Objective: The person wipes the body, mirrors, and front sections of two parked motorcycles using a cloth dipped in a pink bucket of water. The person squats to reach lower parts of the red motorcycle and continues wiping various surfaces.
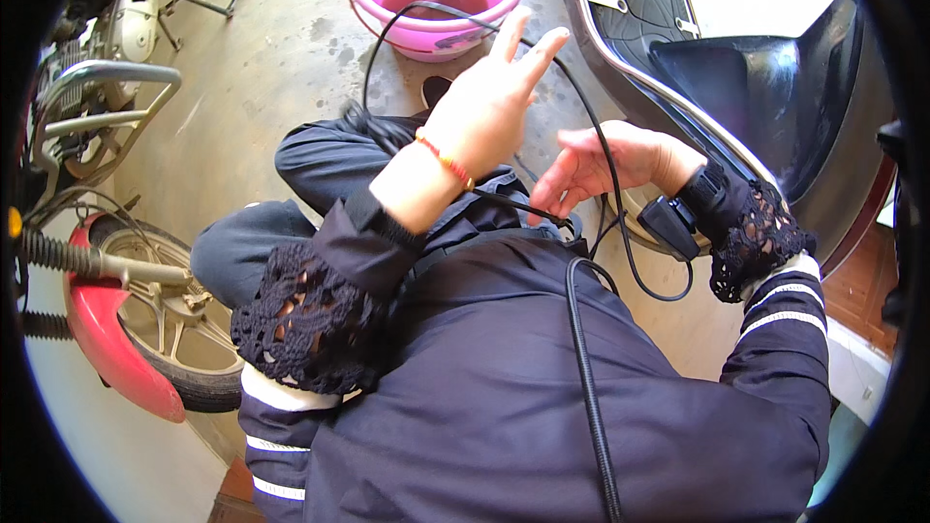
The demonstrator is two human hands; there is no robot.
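Observation:
My left hand (479,102), with a red beaded bracelet (445,162) on its wrist, is raised above my lap with two fingers stretched out and apart. A thin black cable (609,152) arches behind those fingers and runs down past my right hand (607,163). That hand is turned palm inward, thumb apart from the curved fingers. Its fingertips are close to a dark cord (508,202) at my waist; whether they touch it is unclear. A black box (667,227) is strapped at my right wrist, and the thin cable loops beneath it.
Ahead on the concrete floor stands a pink bucket (439,36) holding reddish liquid and something soaked. A motorcycle with a red front fender (120,349) is at left. A dark scooter (726,109) stands close on the right. A braided cable (588,378) hangs down my jacket.

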